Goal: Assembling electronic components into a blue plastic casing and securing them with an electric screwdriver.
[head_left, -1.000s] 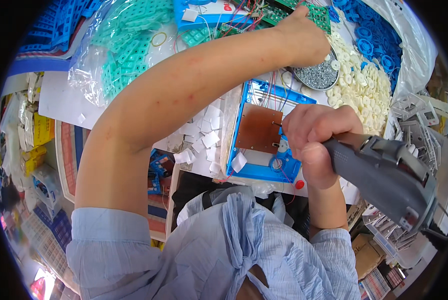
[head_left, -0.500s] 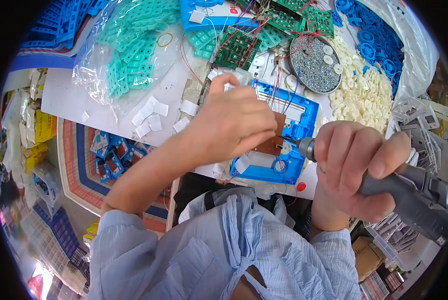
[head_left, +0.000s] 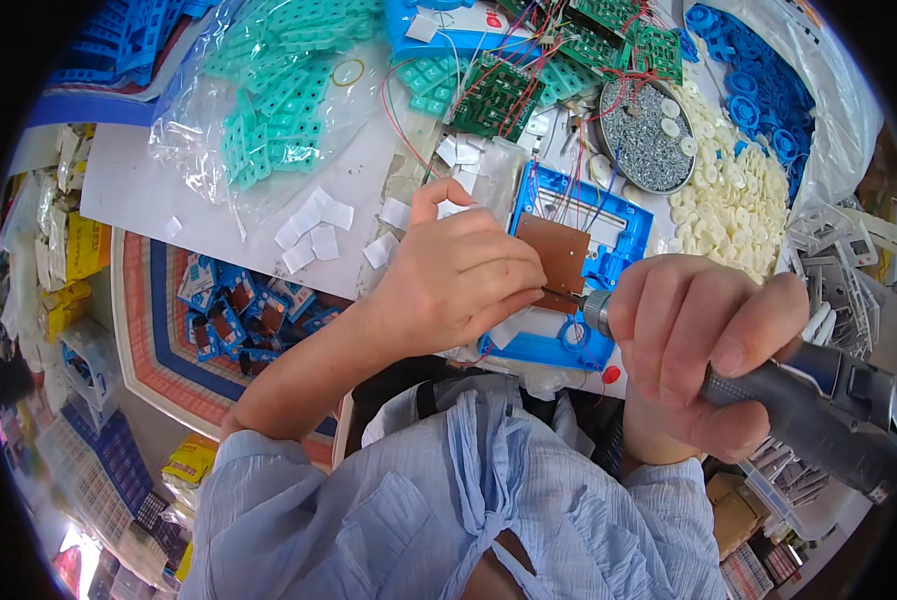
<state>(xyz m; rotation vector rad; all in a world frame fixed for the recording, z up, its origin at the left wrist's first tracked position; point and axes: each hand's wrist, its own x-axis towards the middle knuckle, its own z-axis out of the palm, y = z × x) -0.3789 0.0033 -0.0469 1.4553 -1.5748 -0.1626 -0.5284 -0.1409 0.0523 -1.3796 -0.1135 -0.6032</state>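
Driving a screw into a brown board (head_left: 561, 255) in a blue tray (head_left: 624, 225).
Left hand (head_left: 459, 275) pinches the bit by the board; right hand (head_left: 704, 350) clenched around grey screwdriver (head_left: 819, 405); screw dish (head_left: 649, 135) behind.

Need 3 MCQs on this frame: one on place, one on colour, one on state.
1. Where is the round metal dish of screws?
A. beyond the blue plastic housing
B. on the floor
C. in the left hand

2. What colour is the bare circuit board in the blue plastic housing?
A. white
B. brown
C. yellow

3. What is the right hand doing?
A. resting open
B. gripping a grey electric screwdriver
C. holding a bag

A: the dish sits farther up the table.
B: the board is brown.
B: its fingers wrap the grey electric screwdriver, whose bit meets the left hand fingertips.
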